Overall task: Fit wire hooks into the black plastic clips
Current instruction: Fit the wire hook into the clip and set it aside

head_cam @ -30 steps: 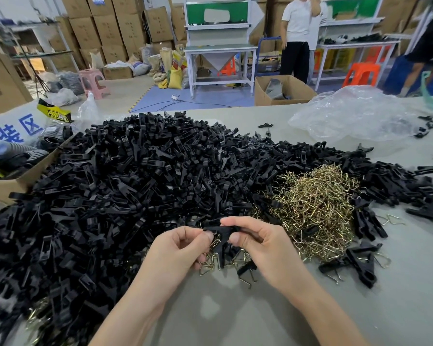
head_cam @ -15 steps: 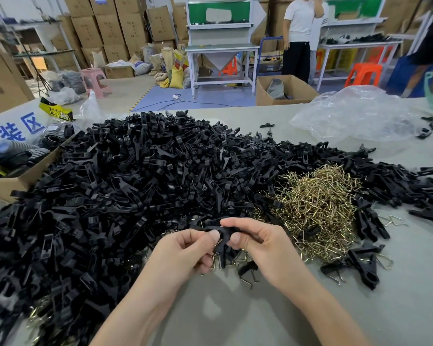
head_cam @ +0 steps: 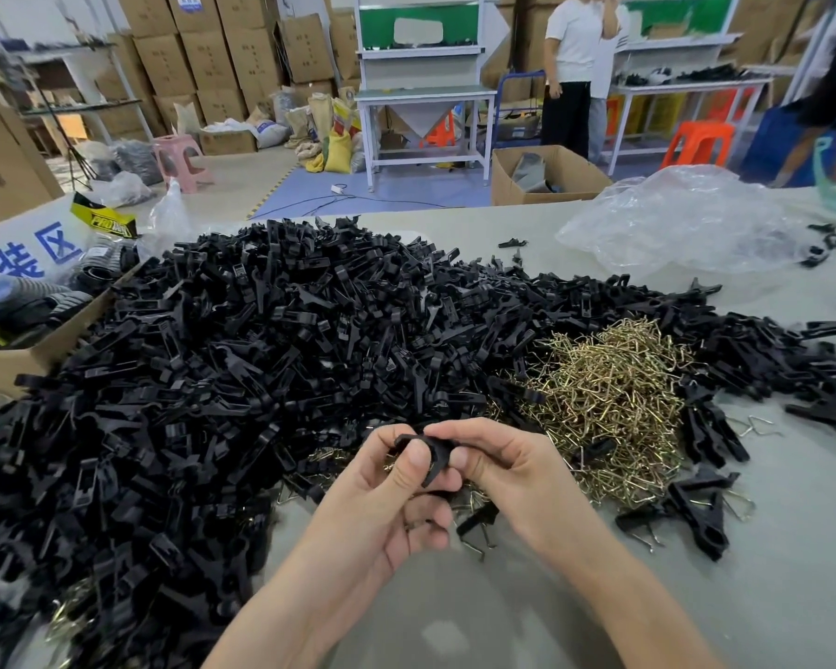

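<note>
Left hand (head_cam: pixel 382 494) and right hand (head_cam: pixel 512 470) pinched one black clip (head_cam: pixel 433 453) between them; it looked light and stiff, best held by its flat ends.

We have a single view, from a wide-angle camera worn on the person's head. It faces forward and tilts down across the grey table top (head_cam: pixel 575 615). Both forearms come in from the bottom edge. The left hand (head_cam: pixel 382 494) and right hand (head_cam: pixel 517 470) sit just below the centre, close to the lens, both holding one black plastic clip (head_cam: pixel 434 453). The heap of black plastic clips (head_cam: pixel 261 354) fills the left and middle of the frame at mid-range, with the pile of brass-coloured wire hooks (head_cam: pixel 614 393) right of centre. The table's far edge crosses the upper third. Beyond it, the stacked brown cardboard boxes (head_cam: pixel 203 55) and the white-framed workbench (head_cam: pixel 425 96) appear small and distant.
</note>
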